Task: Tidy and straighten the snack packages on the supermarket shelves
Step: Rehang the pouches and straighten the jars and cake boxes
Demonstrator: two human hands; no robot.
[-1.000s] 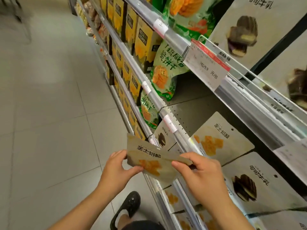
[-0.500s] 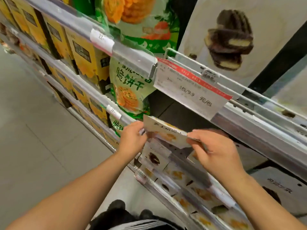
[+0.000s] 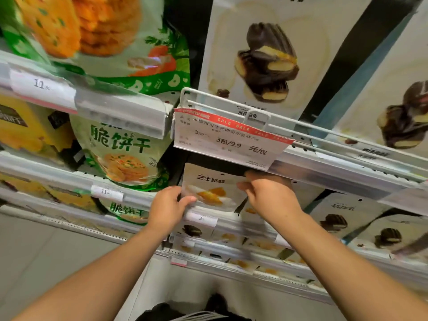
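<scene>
Cheese snack pouch point(image 3: 212, 188) stands upright at shelf front, under the sale tag point(image 3: 228, 140). Left hand point(image 3: 168, 208) pinches its 8 o'clock corner; right hand point(image 3: 269, 195) pinches the 3 o'clock edge. Likely light, thin, floppy, slick film; edge grips suit it.

You've got a matt, paper-looking pouch point(image 3: 209, 181) in front of you, while the green biscuit bag point(image 3: 125, 154) beside it is shiny plastic film. The shelf rail point(image 3: 335, 167) looks like smooth brushed metal, the price tag point(image 3: 227, 142) is plain paper, and the wire fence point(image 3: 231, 105) is white-coated metal.
</scene>
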